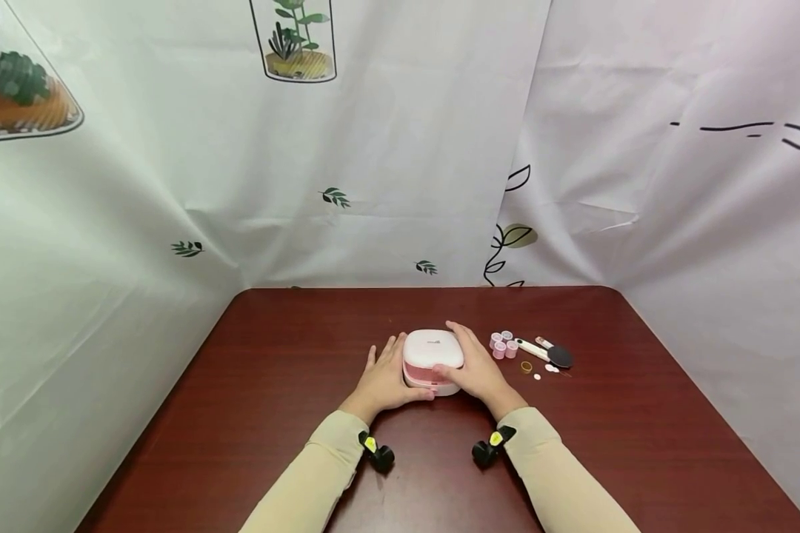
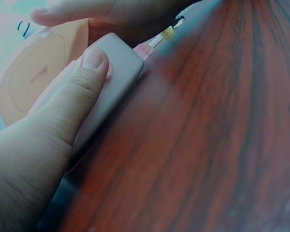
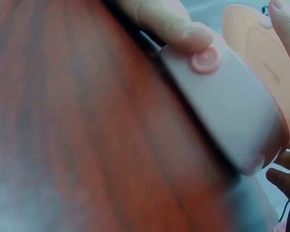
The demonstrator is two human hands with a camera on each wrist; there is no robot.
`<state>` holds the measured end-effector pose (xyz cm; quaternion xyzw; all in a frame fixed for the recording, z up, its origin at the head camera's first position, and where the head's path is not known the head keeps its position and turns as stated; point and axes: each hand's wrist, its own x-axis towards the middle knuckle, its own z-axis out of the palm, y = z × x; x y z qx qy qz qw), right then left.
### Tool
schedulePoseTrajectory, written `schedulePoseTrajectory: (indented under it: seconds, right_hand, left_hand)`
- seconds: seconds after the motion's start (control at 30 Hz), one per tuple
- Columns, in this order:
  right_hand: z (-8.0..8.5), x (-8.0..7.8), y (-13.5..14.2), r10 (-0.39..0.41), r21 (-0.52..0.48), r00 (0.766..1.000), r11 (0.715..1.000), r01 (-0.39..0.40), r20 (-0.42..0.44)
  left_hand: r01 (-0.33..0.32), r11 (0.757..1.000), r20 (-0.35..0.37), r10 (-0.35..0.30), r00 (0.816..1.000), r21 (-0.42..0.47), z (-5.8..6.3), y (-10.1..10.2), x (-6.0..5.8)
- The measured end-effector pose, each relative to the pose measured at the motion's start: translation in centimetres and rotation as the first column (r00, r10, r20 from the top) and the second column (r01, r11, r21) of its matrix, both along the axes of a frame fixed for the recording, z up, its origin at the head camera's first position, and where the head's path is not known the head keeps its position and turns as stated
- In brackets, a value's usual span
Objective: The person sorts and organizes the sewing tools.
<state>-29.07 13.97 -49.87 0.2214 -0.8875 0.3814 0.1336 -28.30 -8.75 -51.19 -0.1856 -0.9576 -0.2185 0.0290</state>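
Observation:
A rounded white box (image 1: 433, 348) with a pink band stands on the table between both hands. My left hand (image 1: 383, 381) holds its left side, the thumb at the front by a round pink button (image 3: 206, 59). The right hand (image 1: 476, 370) grips the right side, its thumb (image 1: 445, 371) on the front near the lid edge. In the wrist views the pale base (image 2: 121, 63) shows below a peach-toned lid (image 2: 38, 72), which looks tilted up from it. What is inside the box is hidden.
Right of the box lie several pink thread spools (image 1: 499, 349), a white-handled tool (image 1: 532, 349), a dark oval piece (image 1: 560, 357), a yellow ring (image 1: 526, 366) and small white discs (image 1: 550, 368). White printed fabric (image 1: 373, 148) hangs round the dark red table (image 1: 293, 355).

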Motion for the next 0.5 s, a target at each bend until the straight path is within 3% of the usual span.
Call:
schedulePoseTrajectory:
  seconds: [0.23, 0.5]
  right_hand:
    - [0.7, -0.5, -0.1, 0.013, -0.041, 0.999, 0.999, -0.015, -0.044]
    - [1.9, -1.1, -0.4, 0.023, -0.072, 1.0, 0.997, -0.023, -0.001]
  left_hand:
    - [0.002, 1.0, -0.02, -0.002, 1.0, -0.003, 0.0, 0.0, 0.1]
    - [0.011, 1.0, -0.016, -0.011, 1.0, -0.007, 0.1, -0.2, 0.2]
